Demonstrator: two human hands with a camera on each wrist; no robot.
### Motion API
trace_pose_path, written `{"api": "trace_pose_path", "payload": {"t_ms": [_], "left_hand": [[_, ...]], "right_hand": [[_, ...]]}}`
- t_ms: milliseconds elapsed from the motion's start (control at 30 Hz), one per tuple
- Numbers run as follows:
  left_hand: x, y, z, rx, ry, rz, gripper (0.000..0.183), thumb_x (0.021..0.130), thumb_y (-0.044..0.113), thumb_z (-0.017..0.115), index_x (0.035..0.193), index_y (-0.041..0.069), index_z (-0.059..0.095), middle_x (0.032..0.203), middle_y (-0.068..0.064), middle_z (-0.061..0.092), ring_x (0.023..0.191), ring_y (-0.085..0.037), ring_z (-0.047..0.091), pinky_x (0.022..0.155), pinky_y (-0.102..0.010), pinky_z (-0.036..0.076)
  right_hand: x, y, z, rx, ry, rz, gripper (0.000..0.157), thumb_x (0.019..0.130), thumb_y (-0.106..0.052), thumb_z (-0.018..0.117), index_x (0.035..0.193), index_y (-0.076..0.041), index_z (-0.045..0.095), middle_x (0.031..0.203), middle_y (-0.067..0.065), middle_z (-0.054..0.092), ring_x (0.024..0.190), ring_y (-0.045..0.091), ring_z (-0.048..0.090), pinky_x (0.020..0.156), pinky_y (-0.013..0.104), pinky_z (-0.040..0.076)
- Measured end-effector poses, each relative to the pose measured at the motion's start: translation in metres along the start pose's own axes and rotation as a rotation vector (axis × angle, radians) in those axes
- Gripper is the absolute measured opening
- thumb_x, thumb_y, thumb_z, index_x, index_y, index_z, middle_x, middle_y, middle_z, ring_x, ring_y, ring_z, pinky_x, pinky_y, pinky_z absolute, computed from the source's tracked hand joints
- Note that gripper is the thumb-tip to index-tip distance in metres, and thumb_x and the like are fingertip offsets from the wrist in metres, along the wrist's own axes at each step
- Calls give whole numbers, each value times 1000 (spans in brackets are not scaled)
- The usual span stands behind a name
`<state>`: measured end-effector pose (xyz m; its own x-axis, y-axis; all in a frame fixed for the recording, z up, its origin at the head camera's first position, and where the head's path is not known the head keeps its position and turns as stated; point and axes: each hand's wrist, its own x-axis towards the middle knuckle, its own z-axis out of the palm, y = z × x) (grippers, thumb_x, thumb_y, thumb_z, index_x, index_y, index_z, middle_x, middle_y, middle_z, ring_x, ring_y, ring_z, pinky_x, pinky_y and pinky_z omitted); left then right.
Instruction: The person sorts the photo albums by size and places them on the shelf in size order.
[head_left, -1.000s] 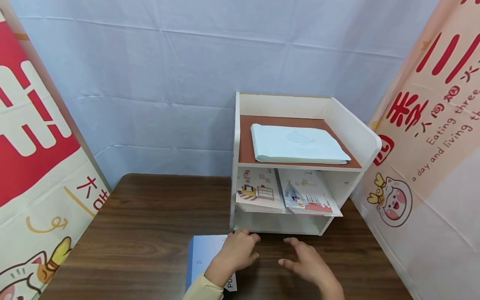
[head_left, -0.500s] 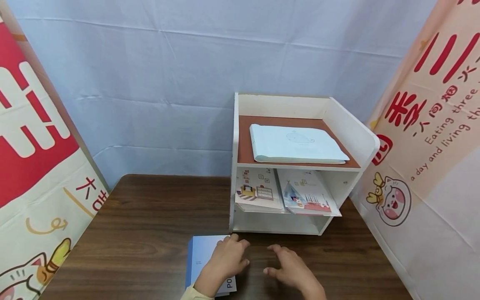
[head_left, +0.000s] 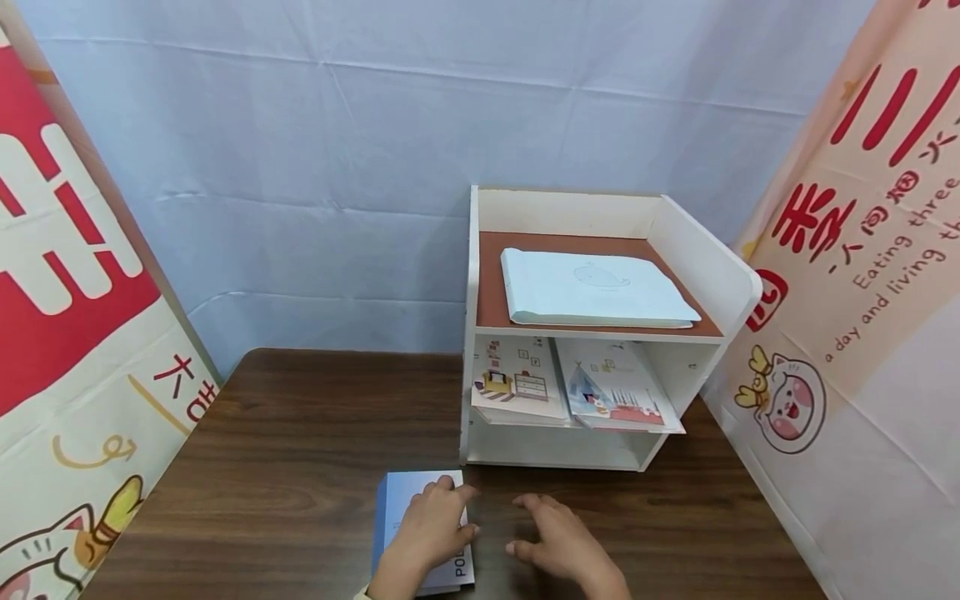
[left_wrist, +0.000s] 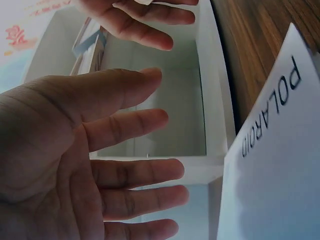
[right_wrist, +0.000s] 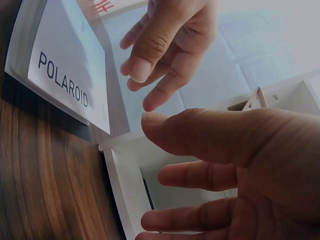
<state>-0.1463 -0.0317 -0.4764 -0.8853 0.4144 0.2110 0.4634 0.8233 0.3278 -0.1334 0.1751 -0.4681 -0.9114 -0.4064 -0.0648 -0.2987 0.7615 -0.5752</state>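
- Blue and white, the book (head_left: 408,517) lies flat on the brown table (head_left: 285,467), just in front of the white shelf (head_left: 592,333), by its left corner. The cover says POLAROID.
- The left hand (head_left: 429,527) is over the book with loose, spread fingers. It grips nothing. If it touches the cover cannot be told.
- The right hand (head_left: 551,542) is just beside the book, in front of the shelf, fingers open and holding nothing.
- A pale blue book (head_left: 596,287) lies on top of the shelf.
- Two picture books (head_left: 573,387) sit inside the shelf.
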Motion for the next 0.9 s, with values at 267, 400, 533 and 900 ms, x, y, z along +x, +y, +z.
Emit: {"api": "trace_pose_path", "payload": {"t_ms": [267, 400, 533, 900], "left_hand": [[-11, -11, 1, 0, 21, -31, 39, 69, 26, 79, 103, 11, 68, 87, -6, 58, 73, -25, 56, 54, -39, 45], [-16, -18, 1, -17, 53, -50, 39, 68, 26, 79, 102, 10, 68, 87, -8, 59, 73, -27, 57, 56, -41, 46], [-21, -25, -1, -56, 64, -105, 39, 67, 24, 80, 101, 7, 68, 89, -10, 59, 77, -30, 58, 62, -44, 49], [-31, -38, 3, -50, 57, -242, 42, 69, 24, 80, 103, 4, 67, 93, -14, 57, 80, -33, 59, 66, -48, 48]], "right_hand": [[5, -7, 7, -19, 20, -29, 52, 77, -28, 75, 117, -1, 56, 108, 18, 58, 99, 39, 54, 81, 53, 44], [8, -8, 12, -18, 7, -17, 51, 76, -28, 75, 116, -2, 57, 107, 16, 58, 99, 37, 54, 81, 52, 44], [11, -11, 18, -9, -11, -10, 51, 77, -29, 75, 116, -2, 57, 108, 15, 58, 100, 36, 54, 82, 51, 44], [21, -16, 35, 9, 16, -10, 50, 78, -27, 74, 119, -4, 57, 106, 11, 57, 97, 28, 55, 81, 47, 46]]}}
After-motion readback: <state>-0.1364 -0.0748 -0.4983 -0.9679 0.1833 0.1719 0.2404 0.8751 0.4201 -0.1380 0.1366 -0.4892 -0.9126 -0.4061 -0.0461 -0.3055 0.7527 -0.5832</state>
